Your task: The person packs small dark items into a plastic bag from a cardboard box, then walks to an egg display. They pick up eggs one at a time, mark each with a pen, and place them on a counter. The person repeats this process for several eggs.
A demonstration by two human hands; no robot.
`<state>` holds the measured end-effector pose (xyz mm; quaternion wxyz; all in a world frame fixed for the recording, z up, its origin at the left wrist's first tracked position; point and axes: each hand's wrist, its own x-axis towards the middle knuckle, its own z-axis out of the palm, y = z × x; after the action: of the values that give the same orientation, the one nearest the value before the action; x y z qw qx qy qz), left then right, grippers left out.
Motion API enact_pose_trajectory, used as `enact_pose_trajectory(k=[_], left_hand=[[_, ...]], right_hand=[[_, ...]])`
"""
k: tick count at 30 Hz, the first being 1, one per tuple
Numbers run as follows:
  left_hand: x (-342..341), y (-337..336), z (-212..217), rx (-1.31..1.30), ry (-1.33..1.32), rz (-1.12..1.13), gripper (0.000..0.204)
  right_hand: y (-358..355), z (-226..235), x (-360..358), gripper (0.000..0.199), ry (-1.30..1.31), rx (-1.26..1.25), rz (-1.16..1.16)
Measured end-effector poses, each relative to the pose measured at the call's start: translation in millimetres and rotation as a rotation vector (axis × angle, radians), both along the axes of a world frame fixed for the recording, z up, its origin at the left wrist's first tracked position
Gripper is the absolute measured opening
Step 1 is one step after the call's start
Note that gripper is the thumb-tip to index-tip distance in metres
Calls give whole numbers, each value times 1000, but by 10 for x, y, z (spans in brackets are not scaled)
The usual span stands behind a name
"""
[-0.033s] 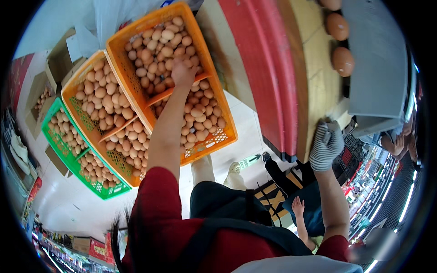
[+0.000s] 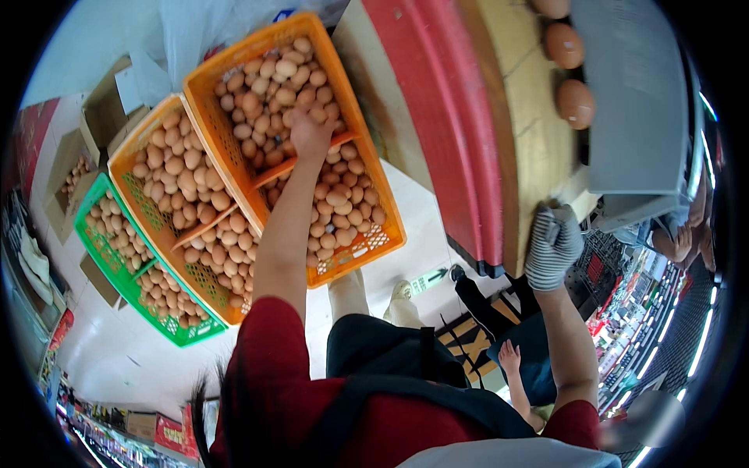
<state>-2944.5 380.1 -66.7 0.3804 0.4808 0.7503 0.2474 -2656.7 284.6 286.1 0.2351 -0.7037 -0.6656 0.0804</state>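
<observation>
My bare left hand reaches into the upper compartment of the orange crate. Its fingers point down among the brown eggs, and the back of the hand mostly hides them, so I cannot see whether an egg is held. My right hand wears a grey-and-white striped glove and is at the near end of the wooden tabletop. Its fingers are bent and close together; what they hold, if anything, is hidden. Beyond it, a few brown eggs lie in a row beside a grey machine housing.
Left of the orange crate stand another orange crate and a green crate, both with eggs. Cardboard boxes lie at the far left. A red panel edges the table. Another person's hand shows near my right arm.
The view has shifted slightly, so the crates and table sit a little differently in it. My left hand stays among the eggs, and my gloved right hand stays at the table's end.
</observation>
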Motion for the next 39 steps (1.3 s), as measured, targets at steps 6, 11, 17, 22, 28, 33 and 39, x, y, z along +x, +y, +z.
enact_pose_trajectory(k=[6, 11, 17, 22, 28, 33, 39], left_hand=[[9, 104, 1950, 362, -437, 213, 56], [299, 726, 3350, 655, -404, -45, 53], [652, 1724, 3703, 721, -227, -208, 56], [759, 1744, 3803, 598, -144, -393, 55], [936, 1824, 3591, 687, -51, -426, 52], [676, 1618, 3639, 733, -188, -264, 37], [-61, 522, 3160, 304, -120, 84, 16]], right_hand=[[-1, 47, 12, 18, -91, 43, 47], [78, 240, -102, 23, -87, 11, 22], [93, 311, -106, 17, -89, -25, 27], [82, 268, -51, 23, -116, -56, 2], [80, 267, -31, 21, -105, -56, 12], [93, 257, -36, 21, -75, -37, 26], [40, 214, -109, 12, -23, 46, 36]])
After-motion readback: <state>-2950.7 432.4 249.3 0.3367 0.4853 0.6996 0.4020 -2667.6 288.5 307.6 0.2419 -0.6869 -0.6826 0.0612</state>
